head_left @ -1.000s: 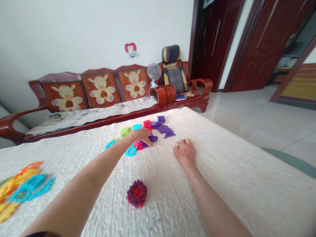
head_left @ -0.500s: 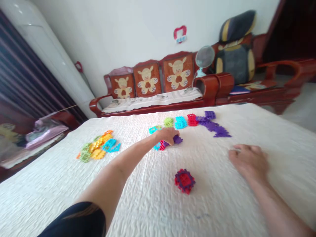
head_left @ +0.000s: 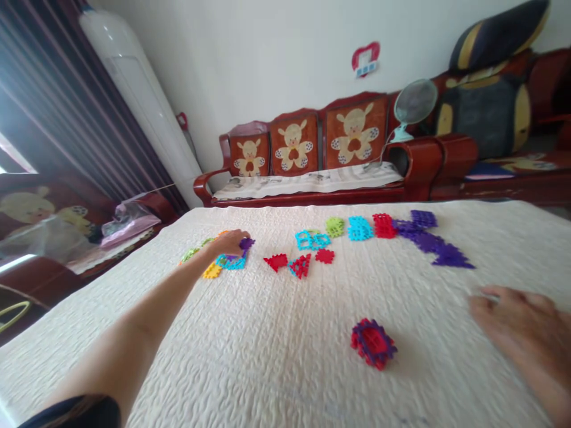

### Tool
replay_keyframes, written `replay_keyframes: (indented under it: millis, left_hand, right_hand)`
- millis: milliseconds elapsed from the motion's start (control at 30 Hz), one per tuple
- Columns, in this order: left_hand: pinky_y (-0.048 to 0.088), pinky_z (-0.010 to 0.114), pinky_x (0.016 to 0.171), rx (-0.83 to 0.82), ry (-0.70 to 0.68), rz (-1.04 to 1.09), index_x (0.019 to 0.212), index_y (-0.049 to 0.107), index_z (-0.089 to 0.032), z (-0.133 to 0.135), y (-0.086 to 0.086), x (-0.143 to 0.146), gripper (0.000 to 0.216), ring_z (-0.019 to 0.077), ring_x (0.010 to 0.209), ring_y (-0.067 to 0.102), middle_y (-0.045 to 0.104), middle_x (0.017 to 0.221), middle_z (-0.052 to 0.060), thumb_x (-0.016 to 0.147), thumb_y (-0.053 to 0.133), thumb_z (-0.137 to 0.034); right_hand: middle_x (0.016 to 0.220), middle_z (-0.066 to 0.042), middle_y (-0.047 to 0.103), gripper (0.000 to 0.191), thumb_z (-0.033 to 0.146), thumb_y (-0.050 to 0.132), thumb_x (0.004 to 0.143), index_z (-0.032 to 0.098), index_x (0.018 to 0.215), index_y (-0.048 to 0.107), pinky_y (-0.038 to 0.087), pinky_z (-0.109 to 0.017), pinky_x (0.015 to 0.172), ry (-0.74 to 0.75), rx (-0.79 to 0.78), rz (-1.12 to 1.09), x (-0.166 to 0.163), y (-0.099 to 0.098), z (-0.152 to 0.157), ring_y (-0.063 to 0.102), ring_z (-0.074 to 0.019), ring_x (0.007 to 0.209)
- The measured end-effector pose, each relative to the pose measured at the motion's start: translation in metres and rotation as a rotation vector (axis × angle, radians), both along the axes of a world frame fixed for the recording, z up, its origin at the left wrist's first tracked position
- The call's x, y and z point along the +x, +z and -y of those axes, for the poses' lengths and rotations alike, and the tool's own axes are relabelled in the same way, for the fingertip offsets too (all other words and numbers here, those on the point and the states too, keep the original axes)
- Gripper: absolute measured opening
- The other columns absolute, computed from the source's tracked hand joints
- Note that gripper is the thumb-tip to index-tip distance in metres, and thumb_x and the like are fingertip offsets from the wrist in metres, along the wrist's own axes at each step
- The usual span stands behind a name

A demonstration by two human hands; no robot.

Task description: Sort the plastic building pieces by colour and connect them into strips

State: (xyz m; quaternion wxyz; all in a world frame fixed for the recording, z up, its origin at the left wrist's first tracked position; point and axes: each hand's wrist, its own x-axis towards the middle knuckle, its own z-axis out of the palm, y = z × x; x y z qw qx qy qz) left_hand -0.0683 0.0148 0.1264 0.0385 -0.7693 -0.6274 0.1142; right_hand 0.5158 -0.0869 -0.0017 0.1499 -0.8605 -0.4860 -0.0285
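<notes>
My left hand (head_left: 229,242) reaches far out to the left, its fingers closed on a purple plastic building piece (head_left: 247,243). Under and around it lies a pile with a yellow piece (head_left: 213,271), a blue piece (head_left: 234,262) and green ones. To the right of that hand are a red triangular piece (head_left: 276,261), a red-and-blue triangular piece (head_left: 300,266) and a small red piece (head_left: 325,256). My right hand (head_left: 521,324) lies on the cloth with fingers loosely bent and nothing visible in them. Nearer me sits a red-and-purple stack of joined pieces (head_left: 373,343).
A quilted cream cloth (head_left: 267,356) covers the table. Across its far side run blue pieces (head_left: 359,229), a green piece (head_left: 335,226), red pieces (head_left: 384,226) and purple pieces (head_left: 428,241). Beyond stand a wooden sofa (head_left: 307,197) and a small fan (head_left: 416,102).
My left hand has moved left with a purple piece, from the middle pieces to the yellow and blue pile. Red pieces now show uncovered. The camera view has turned left.
</notes>
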Motion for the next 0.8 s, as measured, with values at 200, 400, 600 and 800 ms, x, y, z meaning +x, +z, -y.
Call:
replay_keyframes:
  millis: [200,400,600,800]
  left_hand:
    - [0.050,0.042,0.093,0.109,0.184,-0.002,0.123,0.062,-0.022,0.020,0.022,-0.060,0.053,0.0290,0.106,0.063,0.071,0.109,0.011,0.075,0.061,-0.045]
    - [0.040,0.044,0.111,0.135,0.093,0.134,0.131,0.060,-0.020,-0.003,0.004,0.024,0.050,0.0299,0.129,0.054,0.059,0.139,0.013,0.084,0.057,-0.039]
    - [0.037,0.033,0.115,0.016,-0.041,0.256,0.147,0.045,-0.029,-0.056,-0.050,0.150,0.069,0.0235,0.139,0.047,0.048,0.154,0.006,0.086,0.057,-0.058]
    - [0.042,0.045,0.110,-0.041,0.051,0.321,0.152,0.036,-0.019,-0.098,-0.073,0.205,0.100,0.0362,0.140,0.045,0.041,0.157,0.021,0.075,0.056,-0.079]
  right_hand:
    - [0.114,-0.027,0.063,0.048,0.031,0.039,0.090,0.015,0.121,0.071,0.037,-0.044,0.093,-0.011,-0.048,-0.023,-0.013,0.017,0.005,0.053,-0.0328,0.116]
    - [0.115,-0.023,0.063,0.045,0.032,0.037,0.093,0.017,0.121,0.069,0.038,-0.042,0.093,-0.019,-0.019,0.004,-0.015,0.015,0.007,0.053,-0.0324,0.115]
    - [0.116,-0.023,0.063,0.045,0.031,0.036,0.094,0.015,0.121,0.068,0.037,-0.041,0.095,-0.016,-0.047,-0.013,-0.015,0.017,0.007,0.053,-0.0326,0.119]
    - [0.114,-0.020,0.064,0.046,0.031,0.033,0.096,0.014,0.120,0.068,0.036,-0.040,0.098,0.012,-0.036,-0.001,-0.015,0.016,0.009,0.053,-0.0315,0.121]
